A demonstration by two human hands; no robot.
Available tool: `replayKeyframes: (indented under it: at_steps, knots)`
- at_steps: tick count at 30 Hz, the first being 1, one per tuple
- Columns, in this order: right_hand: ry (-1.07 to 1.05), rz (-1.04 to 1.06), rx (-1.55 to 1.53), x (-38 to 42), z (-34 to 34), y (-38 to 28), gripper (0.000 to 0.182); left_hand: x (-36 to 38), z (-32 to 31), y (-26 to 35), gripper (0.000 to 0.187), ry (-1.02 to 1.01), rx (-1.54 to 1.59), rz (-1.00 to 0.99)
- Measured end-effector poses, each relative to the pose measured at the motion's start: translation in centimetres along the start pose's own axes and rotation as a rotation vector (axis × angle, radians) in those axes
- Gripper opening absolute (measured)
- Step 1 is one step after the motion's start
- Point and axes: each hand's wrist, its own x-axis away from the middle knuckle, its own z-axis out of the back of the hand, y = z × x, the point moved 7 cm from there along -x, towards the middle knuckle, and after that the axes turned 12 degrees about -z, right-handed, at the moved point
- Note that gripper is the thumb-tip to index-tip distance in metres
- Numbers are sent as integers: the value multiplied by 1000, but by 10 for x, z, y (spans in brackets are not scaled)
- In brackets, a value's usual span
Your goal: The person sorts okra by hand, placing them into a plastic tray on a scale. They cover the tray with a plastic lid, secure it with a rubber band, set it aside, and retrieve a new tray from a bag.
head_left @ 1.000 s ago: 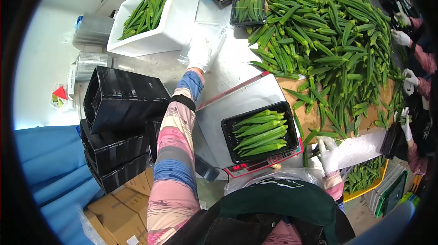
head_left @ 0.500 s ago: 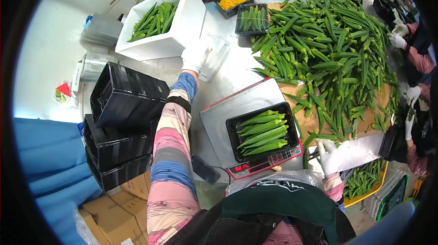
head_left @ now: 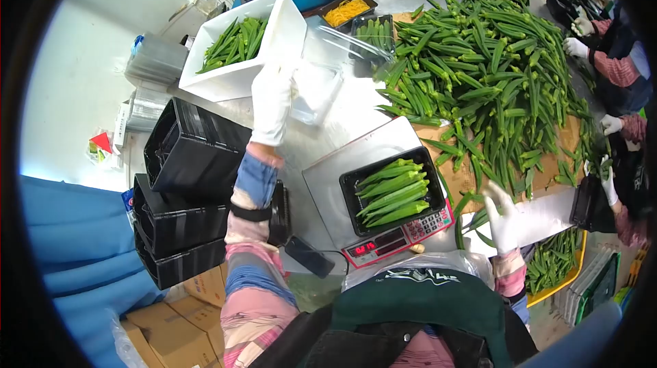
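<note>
Clear lid (head_left: 316, 87): our gloved left hand (head_left: 272, 101) pinches its edge, lifting it near the white box (head_left: 236, 77).
Okra tray (head_left: 393, 190): sits on the scale (head_left: 373, 183), being weighed.
Right hand (head_left: 503, 214): fingers spread, empty, beside the okra pile (head_left: 493, 73).

Gloved hands (head_left: 272, 97) — left raised, closed

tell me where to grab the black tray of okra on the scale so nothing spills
Probably the black tray by its two short end rims, one of the hands at each end, from the sides. The okra lies lengthwise and heaped above the rim, so a level two-ended lift off the scale should keep it in.
</note>
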Motion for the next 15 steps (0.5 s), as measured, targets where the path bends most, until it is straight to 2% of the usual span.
replayKeyframes:
  at_steps: [1,3,5,7,8,10,11,13,14,15]
  knots:
    - [-75,-99,-132,-2,-3,-15,48,16,-9,19,19,-42,107,66]
    - [-226,-93,-399,-5,-14,-63,63,54,-26,56,17,-172,201,188]
    - [-431,1,-636,-3,-25,-110,72,95,-42,86,17,-345,180,286]
    - [-631,-32,-812,11,-40,-143,74,135,-63,104,16,-463,251,312]
    - [-696,-97,-766,19,-49,-146,76,154,-69,107,16,-530,293,367]
    - [-669,-143,-616,25,-62,-128,69,184,-71,119,22,-622,477,531]
    - [-658,-184,-602,25,-66,-116,66,194,-69,121,28,-607,479,533]
    - [-435,-138,-546,17,-58,-100,59,216,-53,108,40,-560,471,573]
    - [-467,-266,-582,14,-55,-90,57,229,-49,104,46,-456,544,576]
    - [-401,-284,-576,12,-52,-85,54,243,-45,99,52,-353,615,575]
